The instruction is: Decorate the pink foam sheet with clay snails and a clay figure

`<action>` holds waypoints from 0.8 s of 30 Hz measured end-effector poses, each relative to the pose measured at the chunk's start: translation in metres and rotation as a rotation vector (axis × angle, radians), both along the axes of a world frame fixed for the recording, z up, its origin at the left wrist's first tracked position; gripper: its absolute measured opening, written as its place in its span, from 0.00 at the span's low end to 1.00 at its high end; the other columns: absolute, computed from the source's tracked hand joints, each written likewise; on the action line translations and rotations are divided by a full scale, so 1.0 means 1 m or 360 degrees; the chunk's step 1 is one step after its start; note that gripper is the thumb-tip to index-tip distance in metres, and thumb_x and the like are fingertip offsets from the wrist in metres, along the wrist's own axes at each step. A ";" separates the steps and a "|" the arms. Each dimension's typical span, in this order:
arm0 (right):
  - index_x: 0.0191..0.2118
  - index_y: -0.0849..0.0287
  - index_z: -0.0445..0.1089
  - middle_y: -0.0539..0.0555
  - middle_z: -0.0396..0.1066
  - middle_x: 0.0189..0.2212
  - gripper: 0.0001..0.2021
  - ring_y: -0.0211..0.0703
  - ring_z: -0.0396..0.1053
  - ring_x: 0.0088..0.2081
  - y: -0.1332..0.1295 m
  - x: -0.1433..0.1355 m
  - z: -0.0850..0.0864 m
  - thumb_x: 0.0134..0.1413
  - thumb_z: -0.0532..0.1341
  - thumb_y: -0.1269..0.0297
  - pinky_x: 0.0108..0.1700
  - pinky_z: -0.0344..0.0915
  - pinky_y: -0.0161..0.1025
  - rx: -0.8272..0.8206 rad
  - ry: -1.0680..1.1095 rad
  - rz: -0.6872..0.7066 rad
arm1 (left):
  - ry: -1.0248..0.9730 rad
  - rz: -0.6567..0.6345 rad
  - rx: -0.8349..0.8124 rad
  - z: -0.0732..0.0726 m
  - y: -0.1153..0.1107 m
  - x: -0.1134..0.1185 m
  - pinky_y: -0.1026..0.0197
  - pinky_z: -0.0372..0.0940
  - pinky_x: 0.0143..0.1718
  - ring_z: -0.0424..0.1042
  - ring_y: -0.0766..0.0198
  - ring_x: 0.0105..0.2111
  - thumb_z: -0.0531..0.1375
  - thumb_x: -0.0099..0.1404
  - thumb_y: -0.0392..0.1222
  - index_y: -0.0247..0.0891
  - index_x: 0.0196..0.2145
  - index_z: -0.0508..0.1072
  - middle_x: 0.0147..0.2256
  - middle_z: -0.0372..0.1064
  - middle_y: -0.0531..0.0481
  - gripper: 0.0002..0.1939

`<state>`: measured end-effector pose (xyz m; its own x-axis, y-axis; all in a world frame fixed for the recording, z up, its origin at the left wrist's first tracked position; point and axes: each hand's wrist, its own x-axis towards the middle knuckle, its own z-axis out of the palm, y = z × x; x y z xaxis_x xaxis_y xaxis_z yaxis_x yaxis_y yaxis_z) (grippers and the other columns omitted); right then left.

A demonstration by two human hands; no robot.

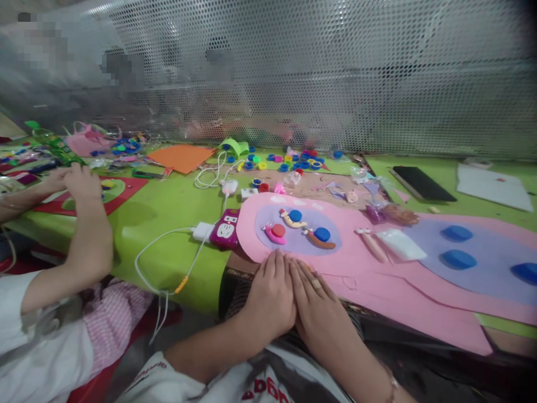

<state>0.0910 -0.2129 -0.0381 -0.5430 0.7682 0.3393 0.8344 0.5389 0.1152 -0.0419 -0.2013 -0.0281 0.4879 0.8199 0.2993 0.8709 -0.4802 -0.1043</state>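
My left hand and my right hand lie side by side, fingers stretched flat at the near edge of the pink paper. A small orange-yellow bit shows by the right fingers; whatever lies under the palms is hidden. Just beyond, on a purple oval, are three clay snails with bottle-cap shells: a cream snail, a magenta snail and a brown snail. To their right lies a peach clay body with two eyes, beside a white packet.
Left of the paper sit a purple power bank and a white cable. Bottle caps lie scattered behind. On the right are blue caps and a black phone. A co-worker's hands are at a red sheet.
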 end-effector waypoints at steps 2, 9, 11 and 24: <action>0.56 0.73 0.57 0.63 0.56 0.57 0.28 0.50 0.53 0.58 0.000 0.000 0.001 0.47 0.50 0.73 0.56 0.58 0.47 -0.0012 -0.0001 0.0006 | 0.0016 -0.0001 -0.0007 0.002 0.000 0.001 0.51 0.52 0.55 0.56 0.47 0.56 0.48 0.60 0.42 0.20 0.55 0.58 0.54 0.57 0.28 0.29; 0.58 0.73 0.53 0.62 0.54 0.58 0.26 0.48 0.54 0.58 -0.003 0.003 0.007 0.52 0.49 0.72 0.57 0.56 0.48 -0.0128 0.0036 -0.0042 | -0.0013 0.0010 -0.0090 0.007 0.004 -0.003 0.50 0.56 0.53 0.58 0.48 0.54 0.46 0.61 0.43 0.22 0.55 0.59 0.54 0.58 0.31 0.27; 0.59 0.73 0.51 0.62 0.53 0.59 0.26 0.48 0.52 0.59 -0.005 0.005 0.010 0.54 0.49 0.70 0.58 0.54 0.48 -0.0197 0.0046 -0.0052 | -0.0038 0.0023 -0.0126 0.009 0.005 -0.005 0.50 0.58 0.52 0.60 0.49 0.53 0.46 0.62 0.44 0.23 0.55 0.60 0.54 0.59 0.31 0.27; 0.61 0.69 0.48 0.61 0.51 0.60 0.26 0.46 0.51 0.59 -0.008 0.015 0.018 0.58 0.50 0.67 0.59 0.49 0.47 -0.0279 0.0133 -0.0097 | -0.0040 -0.0016 -0.0027 0.007 0.009 -0.012 0.51 0.61 0.48 0.62 0.49 0.51 0.46 0.64 0.51 0.21 0.53 0.62 0.53 0.61 0.31 0.30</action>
